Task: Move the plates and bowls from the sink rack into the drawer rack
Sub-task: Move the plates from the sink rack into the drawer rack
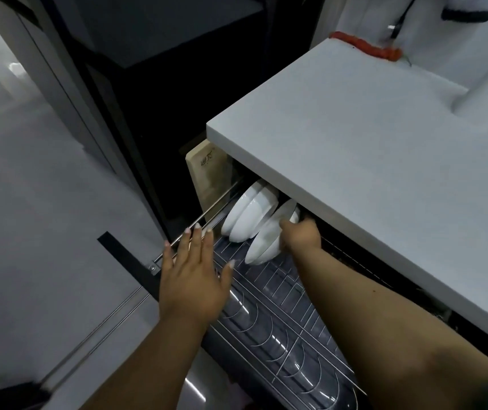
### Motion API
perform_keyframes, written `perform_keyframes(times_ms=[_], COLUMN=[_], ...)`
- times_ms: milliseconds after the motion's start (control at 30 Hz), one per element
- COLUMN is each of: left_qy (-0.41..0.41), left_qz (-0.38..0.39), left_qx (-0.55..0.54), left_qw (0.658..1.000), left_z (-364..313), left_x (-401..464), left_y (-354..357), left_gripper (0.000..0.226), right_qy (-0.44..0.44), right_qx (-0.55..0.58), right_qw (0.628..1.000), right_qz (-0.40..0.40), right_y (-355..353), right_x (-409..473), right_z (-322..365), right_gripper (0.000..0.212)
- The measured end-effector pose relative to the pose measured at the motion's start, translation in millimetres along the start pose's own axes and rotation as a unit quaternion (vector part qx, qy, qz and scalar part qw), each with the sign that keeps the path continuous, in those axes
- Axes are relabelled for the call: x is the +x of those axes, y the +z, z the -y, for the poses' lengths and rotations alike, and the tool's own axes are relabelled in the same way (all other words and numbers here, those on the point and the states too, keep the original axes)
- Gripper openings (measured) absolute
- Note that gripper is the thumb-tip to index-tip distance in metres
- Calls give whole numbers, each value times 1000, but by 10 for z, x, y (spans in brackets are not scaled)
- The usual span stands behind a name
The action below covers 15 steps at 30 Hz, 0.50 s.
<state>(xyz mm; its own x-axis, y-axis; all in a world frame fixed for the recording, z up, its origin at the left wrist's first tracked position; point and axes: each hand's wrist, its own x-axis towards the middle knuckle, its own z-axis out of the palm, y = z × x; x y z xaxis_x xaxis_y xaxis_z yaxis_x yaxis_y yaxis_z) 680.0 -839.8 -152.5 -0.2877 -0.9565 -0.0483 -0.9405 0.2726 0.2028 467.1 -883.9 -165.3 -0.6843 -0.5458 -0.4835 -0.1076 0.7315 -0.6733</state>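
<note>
The drawer rack (269, 309) is pulled out from under the desk (370, 149), its long axis running away from the person toward the back of the cabinet. The right hand (300, 233) reaches deep along that axis, fingers curled round the rim of a white plate (263, 241) that stands on edge, tilted, in the wires near the rack's far end. Just beyond it, two more white dishes (247, 214) already lean in the slots, close beside the held plate; whether they touch cannot be told. The left hand (192, 276) lies flat with fingers spread straight on the rack's left rail, nearer the person, holding nothing. The right hand is clearly the working one; judging by this, the plate needs only to settle into its slot. A wooden board (207, 176) stands behind the rack.
</note>
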Motion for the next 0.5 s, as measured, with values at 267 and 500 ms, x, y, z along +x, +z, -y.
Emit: perform_keyframes(times_ms=[267,500], left_qy=[-30,-32], left_qz=[23,22], left_qx=[14,20], left_qw=[999,999], left_z=[13,23], left_x=[17,15], left_y=[72,75], left_gripper=[73,75], right_qy=[-1,-26], right_qx=[-122,-179], right_qw=[992,983], right_qz=[22,30], right_y=[184,449], right_x=[252,361], right_z=[198,325], right_gripper=[35,40])
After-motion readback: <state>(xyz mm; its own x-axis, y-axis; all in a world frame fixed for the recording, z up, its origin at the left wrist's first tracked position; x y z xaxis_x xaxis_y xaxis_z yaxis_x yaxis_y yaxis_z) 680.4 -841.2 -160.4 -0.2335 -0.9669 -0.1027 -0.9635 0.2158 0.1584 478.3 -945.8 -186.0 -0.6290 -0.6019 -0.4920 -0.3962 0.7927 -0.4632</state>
